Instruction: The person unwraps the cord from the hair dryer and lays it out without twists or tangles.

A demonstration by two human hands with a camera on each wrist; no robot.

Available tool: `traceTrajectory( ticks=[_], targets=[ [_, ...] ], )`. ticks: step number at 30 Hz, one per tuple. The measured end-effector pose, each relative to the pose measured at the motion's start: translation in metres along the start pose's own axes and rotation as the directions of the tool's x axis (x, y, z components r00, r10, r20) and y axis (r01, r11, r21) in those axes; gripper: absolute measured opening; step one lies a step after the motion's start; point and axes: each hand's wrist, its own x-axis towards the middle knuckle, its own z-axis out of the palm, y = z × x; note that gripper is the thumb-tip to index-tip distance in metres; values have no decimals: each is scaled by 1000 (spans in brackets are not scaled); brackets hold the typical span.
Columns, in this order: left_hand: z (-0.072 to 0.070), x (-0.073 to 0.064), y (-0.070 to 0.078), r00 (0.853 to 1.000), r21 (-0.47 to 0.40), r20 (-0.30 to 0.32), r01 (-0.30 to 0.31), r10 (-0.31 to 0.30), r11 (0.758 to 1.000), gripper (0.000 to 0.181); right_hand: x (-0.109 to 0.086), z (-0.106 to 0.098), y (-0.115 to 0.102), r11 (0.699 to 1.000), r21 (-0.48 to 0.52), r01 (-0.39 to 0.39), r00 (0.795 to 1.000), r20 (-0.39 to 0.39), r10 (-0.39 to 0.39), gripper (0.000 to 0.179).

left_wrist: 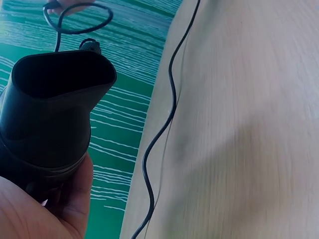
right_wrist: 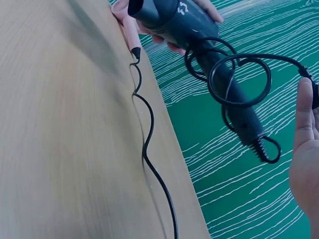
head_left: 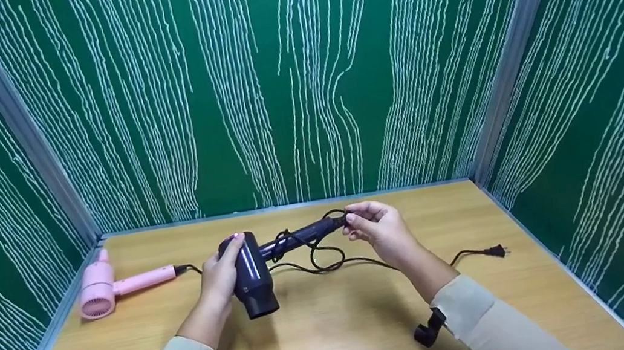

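Observation:
A black hair dryer (head_left: 251,272) is held above the table by my left hand (head_left: 219,281), which grips its barrel, the nozzle pointing toward me. Its dark handle (right_wrist: 239,117) extends to the right, with the black cord (right_wrist: 269,82) looped loosely around it. Just past the handle's end, my right hand (head_left: 386,232) pinches the cord's black plug (right_wrist: 315,94), partly cut off by the frame edge in the right wrist view. In the left wrist view the oval nozzle opening (left_wrist: 62,74) is close, and the left fingers wrap the barrel below it.
A pink hair dryer (head_left: 99,287) lies at the table's left. Its black cord (left_wrist: 172,94) runs across the wooden table (head_left: 335,336), behind the held dryer, to a two-pin plug (head_left: 495,251) on the right. Green walls with white lines (head_left: 268,83) enclose three sides.

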Motion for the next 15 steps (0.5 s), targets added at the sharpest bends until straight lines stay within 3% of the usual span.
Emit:
traceTrajectory(
  ticks=[7,15],
  targets=[
    [1,0,4,999,-55,-23,-45,44,998,76,0,-6,11,998,-51,-34,999,16,34,15],
    [0,-1,9,999,-54,-19,-37,36,998,82,-1,-10,19,991,-86,-106,994,6,107,15]
  ],
)
